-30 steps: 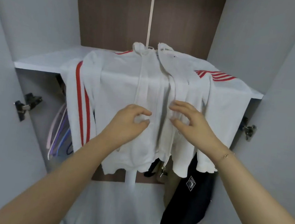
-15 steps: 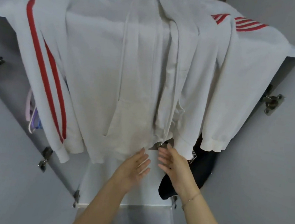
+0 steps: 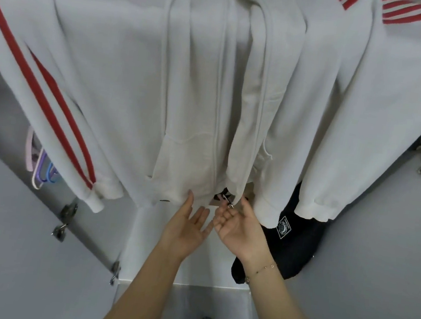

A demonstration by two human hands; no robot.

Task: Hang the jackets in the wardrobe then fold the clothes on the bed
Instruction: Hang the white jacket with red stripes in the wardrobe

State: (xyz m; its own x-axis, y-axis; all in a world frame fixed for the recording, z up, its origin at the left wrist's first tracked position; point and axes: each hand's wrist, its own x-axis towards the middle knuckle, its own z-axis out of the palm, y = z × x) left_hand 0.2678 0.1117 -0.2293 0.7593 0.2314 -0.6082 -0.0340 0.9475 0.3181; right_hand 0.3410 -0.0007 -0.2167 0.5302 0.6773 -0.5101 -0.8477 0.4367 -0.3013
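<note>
Both bare forearms enter from the near edge and reach away, converging toward centre. Left hand [image 3: 187, 226]: palm turned up and to the right, fingers straight and slightly spread, tips pointing far; holds nothing. Right hand [image 3: 241, 229]: palm facing left, toward the other hand; fingers [image 3: 223, 215] loosely bent, thumb extended upward; whether the fingertips pinch anything cannot be told. The two hands sit just beside each other, fingertips nearly touching. A thin bracelet [image 3: 265, 268] circles the right wrist.
</note>
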